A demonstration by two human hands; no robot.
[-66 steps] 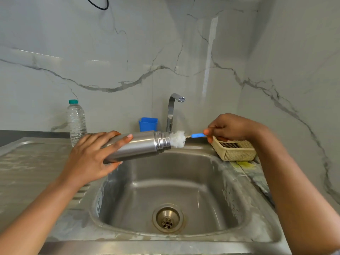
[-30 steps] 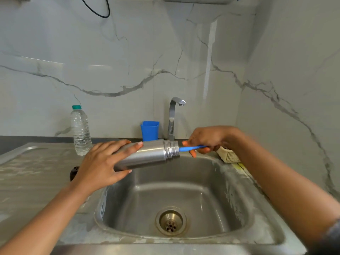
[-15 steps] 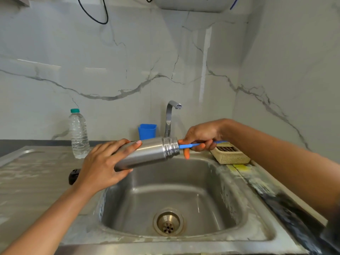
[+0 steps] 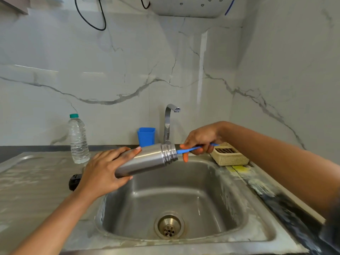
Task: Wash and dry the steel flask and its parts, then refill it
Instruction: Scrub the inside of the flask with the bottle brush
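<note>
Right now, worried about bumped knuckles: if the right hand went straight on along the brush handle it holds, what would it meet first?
Probably the threaded mouth of the steel flask: the right hand pinches the blue brush handle, which runs straight into that opening.

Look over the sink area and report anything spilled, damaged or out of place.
Two things: a yellow smear with whitish grime on the counter edge right of the sink, beside the beige basket. A small black object lies on the drainboard, half hidden by the left hand; I cannot tell what it is.
</note>
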